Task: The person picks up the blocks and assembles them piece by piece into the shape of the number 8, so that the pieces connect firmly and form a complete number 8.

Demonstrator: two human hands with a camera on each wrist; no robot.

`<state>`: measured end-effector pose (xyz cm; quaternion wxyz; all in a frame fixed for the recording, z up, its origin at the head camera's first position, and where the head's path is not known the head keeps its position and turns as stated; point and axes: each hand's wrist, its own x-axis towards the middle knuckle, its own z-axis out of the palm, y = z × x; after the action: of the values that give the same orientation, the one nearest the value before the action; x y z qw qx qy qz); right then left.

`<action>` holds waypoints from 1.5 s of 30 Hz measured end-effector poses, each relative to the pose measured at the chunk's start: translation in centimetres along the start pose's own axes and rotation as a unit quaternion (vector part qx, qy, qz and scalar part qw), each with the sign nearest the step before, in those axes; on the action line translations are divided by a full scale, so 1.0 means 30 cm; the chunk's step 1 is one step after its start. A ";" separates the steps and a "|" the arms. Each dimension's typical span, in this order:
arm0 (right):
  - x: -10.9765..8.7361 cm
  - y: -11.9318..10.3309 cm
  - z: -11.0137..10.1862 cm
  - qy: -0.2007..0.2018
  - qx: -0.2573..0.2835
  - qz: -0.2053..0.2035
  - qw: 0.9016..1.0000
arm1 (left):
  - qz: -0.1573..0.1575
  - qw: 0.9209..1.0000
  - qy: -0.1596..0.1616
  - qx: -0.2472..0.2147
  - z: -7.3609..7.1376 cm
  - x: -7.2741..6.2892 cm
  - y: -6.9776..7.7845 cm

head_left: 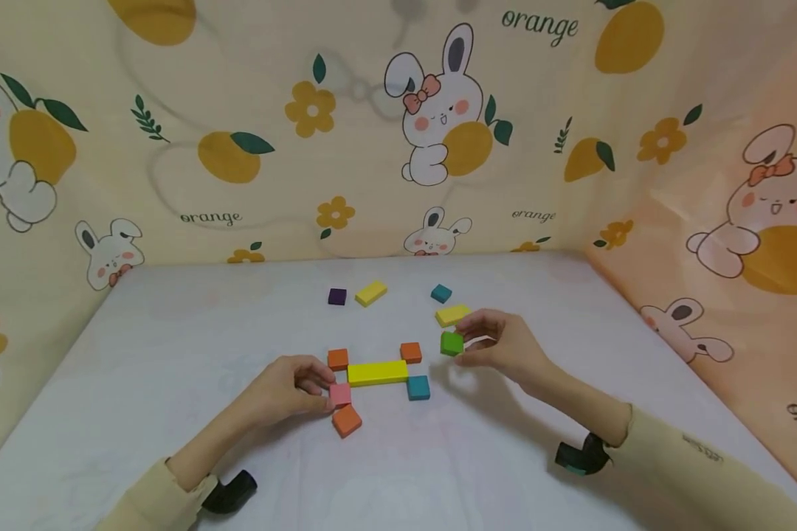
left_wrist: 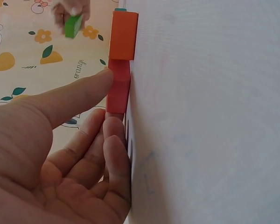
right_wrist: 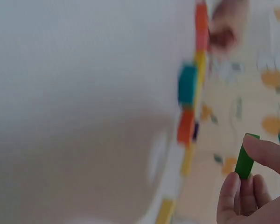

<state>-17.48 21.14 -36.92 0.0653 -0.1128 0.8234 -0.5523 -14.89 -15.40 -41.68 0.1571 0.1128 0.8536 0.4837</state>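
A pink block (head_left: 340,395) lies on the table at the lower left corner of a long yellow block (head_left: 377,373). My left hand (head_left: 295,387) pinches the pink block between thumb and fingers; in the left wrist view the thumb (left_wrist: 79,93) touches it. An orange block (head_left: 347,421) sits just in front of the pink one. Raised above the table, my right hand (head_left: 505,346) holds a green block (head_left: 452,344) between thumb and fingertips. More orange blocks stand at the yellow block's far left (head_left: 338,359) and far right (head_left: 410,352), and a teal block (head_left: 418,388) at its near right.
Farther back lie a dark purple block (head_left: 337,296), a yellow block (head_left: 371,293) and a small teal block (head_left: 441,293). Another yellow block (head_left: 452,316) lies behind the right hand. A printed cloth (head_left: 365,169) forms the back wall of the white table (head_left: 173,332).
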 end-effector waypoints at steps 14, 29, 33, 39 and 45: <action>-0.095 0.000 0.088 -0.113 -0.041 0.026 0.992 | 0.027 1.000 -0.010 0.000 -0.009 -0.005 0.014; -0.140 0.035 0.153 -0.130 -0.039 0.036 0.990 | 0.004 1.000 -0.001 0.001 -0.002 -0.010 0.016; -0.137 0.037 0.159 -0.131 -0.045 0.032 0.990 | 0.006 1.000 0.000 0.007 -0.003 -0.009 0.009; -0.131 0.039 0.168 -0.131 -0.043 0.021 0.990 | -0.005 1.000 0.005 0.008 -0.002 -0.005 0.006; -0.131 0.039 0.177 -0.127 -0.038 0.021 0.991 | -0.004 1.000 0.005 0.009 -0.002 -0.001 0.004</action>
<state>-12.59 17.82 -40.09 0.1766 -0.1672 0.8310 -0.5003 -14.89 -15.41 -41.55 0.1540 0.1080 0.8593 0.4757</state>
